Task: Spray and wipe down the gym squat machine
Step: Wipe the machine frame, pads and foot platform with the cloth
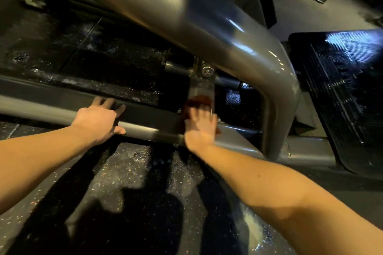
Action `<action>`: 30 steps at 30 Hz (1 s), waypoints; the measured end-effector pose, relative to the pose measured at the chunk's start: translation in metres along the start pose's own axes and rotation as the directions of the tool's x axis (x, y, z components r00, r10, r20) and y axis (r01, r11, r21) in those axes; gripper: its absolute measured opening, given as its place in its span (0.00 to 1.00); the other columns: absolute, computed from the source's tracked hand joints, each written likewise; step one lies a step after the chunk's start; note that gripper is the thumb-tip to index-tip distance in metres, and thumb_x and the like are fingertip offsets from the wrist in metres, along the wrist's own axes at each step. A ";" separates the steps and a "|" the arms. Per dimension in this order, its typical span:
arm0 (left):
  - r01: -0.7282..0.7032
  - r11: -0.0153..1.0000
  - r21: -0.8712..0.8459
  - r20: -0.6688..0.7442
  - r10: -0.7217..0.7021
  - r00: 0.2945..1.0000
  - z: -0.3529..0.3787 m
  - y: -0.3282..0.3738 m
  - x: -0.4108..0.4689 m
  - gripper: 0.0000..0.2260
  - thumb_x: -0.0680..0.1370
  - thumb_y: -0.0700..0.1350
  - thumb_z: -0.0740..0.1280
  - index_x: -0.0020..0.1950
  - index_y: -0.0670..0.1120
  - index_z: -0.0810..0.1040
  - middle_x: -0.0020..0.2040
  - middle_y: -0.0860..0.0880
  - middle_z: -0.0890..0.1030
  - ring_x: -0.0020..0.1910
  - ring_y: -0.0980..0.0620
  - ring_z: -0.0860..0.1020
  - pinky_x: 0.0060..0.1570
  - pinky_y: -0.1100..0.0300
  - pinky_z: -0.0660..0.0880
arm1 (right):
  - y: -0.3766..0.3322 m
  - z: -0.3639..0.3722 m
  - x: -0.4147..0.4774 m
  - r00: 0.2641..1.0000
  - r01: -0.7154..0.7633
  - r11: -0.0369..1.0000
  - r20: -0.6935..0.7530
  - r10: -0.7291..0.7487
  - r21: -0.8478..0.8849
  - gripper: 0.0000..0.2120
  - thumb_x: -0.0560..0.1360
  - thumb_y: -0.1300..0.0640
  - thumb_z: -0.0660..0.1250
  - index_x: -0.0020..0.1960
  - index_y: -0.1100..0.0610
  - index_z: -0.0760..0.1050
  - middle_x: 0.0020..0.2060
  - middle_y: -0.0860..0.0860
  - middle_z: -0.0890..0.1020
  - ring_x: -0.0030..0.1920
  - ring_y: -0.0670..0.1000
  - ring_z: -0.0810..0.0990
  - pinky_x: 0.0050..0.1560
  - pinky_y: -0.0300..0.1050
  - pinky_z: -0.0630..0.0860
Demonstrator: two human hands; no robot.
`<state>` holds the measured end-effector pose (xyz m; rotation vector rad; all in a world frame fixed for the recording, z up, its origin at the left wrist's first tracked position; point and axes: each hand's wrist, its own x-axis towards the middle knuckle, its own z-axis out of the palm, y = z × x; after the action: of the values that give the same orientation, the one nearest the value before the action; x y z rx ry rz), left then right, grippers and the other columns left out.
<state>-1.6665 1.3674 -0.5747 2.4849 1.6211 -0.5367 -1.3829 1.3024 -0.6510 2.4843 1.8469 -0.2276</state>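
Big bent tube (207,33) overhangs low rail (145,118).

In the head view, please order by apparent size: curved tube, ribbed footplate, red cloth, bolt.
1. Curved tube; nearness enlarges it.
2. Ribbed footplate, cut off by frame.
3. Red cloth, partly under right hand.
4. Bolt.

Bare left forearm (37,151) and right forearm (259,180) both reach forward, and the hands sit near each other. Left hand (97,121) is palm down, wrist straight, fingers (107,102) draped over the far side of the frame bar (145,116), thumb (120,131) hooked under its near side. Right hand (200,128), just right of it, is motion-blurred, palm down, fingers spread and fairly straight, pressing on the cloth (200,100) that shows past the fingertips.
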 end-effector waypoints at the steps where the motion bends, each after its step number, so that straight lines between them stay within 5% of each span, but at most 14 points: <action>1: -0.001 1.000 -0.007 0.001 0.001 1.000 0.000 0.000 0.000 0.36 0.79 0.68 0.62 0.83 0.59 0.55 0.82 0.51 0.56 0.79 0.44 0.54 0.67 0.44 0.73 | -0.012 0.003 -0.012 0.988 0.152 0.988 -0.014 -0.151 0.040 0.28 0.86 0.47 0.54 0.83 0.53 0.55 0.83 0.57 0.54 0.83 0.58 0.47 0.80 0.59 0.39; 3: 0.003 1.000 -0.020 0.002 -0.002 1.000 0.002 0.001 -0.001 0.35 0.79 0.67 0.62 0.83 0.58 0.55 0.82 0.50 0.56 0.79 0.43 0.55 0.68 0.44 0.72 | -0.025 0.005 -0.032 0.943 0.332 0.938 -0.018 -0.332 0.099 0.28 0.85 0.49 0.56 0.83 0.54 0.56 0.83 0.56 0.54 0.83 0.57 0.44 0.80 0.56 0.35; 6: -0.005 1.000 -0.020 -0.006 0.005 1.000 0.002 0.004 -0.001 0.36 0.79 0.66 0.63 0.83 0.56 0.56 0.82 0.47 0.57 0.79 0.42 0.56 0.71 0.43 0.70 | 0.000 0.000 -0.045 0.952 0.305 0.952 -0.004 -0.305 0.012 0.29 0.86 0.48 0.53 0.84 0.54 0.51 0.84 0.56 0.49 0.83 0.56 0.40 0.81 0.57 0.37; 10: -0.001 1.000 -0.017 -0.016 0.001 1.000 0.007 0.005 -0.002 0.36 0.79 0.66 0.64 0.84 0.54 0.56 0.82 0.45 0.57 0.80 0.41 0.56 0.72 0.42 0.69 | 0.082 -0.001 -0.067 0.995 -0.096 0.991 -0.010 0.095 -0.096 0.31 0.86 0.44 0.46 0.84 0.56 0.44 0.83 0.57 0.47 0.83 0.59 0.43 0.82 0.60 0.43; 14: -0.010 1.000 -0.011 -0.026 0.010 1.000 0.006 0.002 -0.001 0.36 0.80 0.66 0.63 0.84 0.55 0.55 0.82 0.46 0.57 0.79 0.41 0.57 0.71 0.44 0.70 | 0.111 -0.001 -0.079 0.882 -0.472 0.881 0.000 0.472 -0.025 0.30 0.86 0.45 0.44 0.84 0.57 0.47 0.82 0.59 0.56 0.81 0.62 0.52 0.80 0.60 0.47; 17: -0.011 1.000 -0.012 -0.018 0.011 1.000 0.005 0.003 -0.001 0.36 0.80 0.66 0.63 0.83 0.56 0.55 0.81 0.46 0.58 0.79 0.42 0.57 0.69 0.44 0.71 | 0.074 -0.004 -0.069 0.814 -0.579 0.807 0.030 0.580 0.119 0.29 0.86 0.47 0.45 0.84 0.58 0.45 0.83 0.60 0.49 0.82 0.63 0.45 0.80 0.61 0.42; 19: -0.011 1.000 -0.005 -0.023 0.011 1.000 0.006 0.003 -0.001 0.36 0.79 0.67 0.62 0.83 0.56 0.56 0.81 0.47 0.59 0.78 0.42 0.58 0.68 0.45 0.72 | 0.041 -0.002 -0.068 0.857 -0.513 0.847 0.037 0.513 0.140 0.30 0.87 0.48 0.45 0.84 0.58 0.42 0.83 0.60 0.43 0.82 0.62 0.39 0.80 0.62 0.39; 23: -0.019 1.000 -0.008 -0.025 0.018 1.000 0.005 0.004 -0.001 0.36 0.79 0.67 0.62 0.84 0.56 0.55 0.81 0.46 0.58 0.79 0.41 0.57 0.69 0.44 0.72 | -0.019 0.011 -0.077 0.992 -0.117 0.988 -0.044 0.122 0.104 0.31 0.86 0.50 0.50 0.84 0.55 0.41 0.83 0.58 0.39 0.81 0.60 0.33 0.80 0.62 0.35; 30: -0.019 0.996 -0.085 0.006 0.020 1.000 0.003 0.002 -0.002 0.36 0.80 0.63 0.65 0.84 0.53 0.55 0.83 0.45 0.55 0.81 0.40 0.54 0.74 0.40 0.65 | -0.034 0.007 -0.065 0.965 0.262 0.965 -0.031 -0.262 0.002 0.38 0.83 0.44 0.58 0.84 0.49 0.41 0.82 0.61 0.42 0.81 0.64 0.35 0.81 0.63 0.43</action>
<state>-1.6666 1.3635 -0.5772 2.4329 1.5809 -0.4635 -1.4346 1.2495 -0.6468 2.2514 2.1880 -0.2038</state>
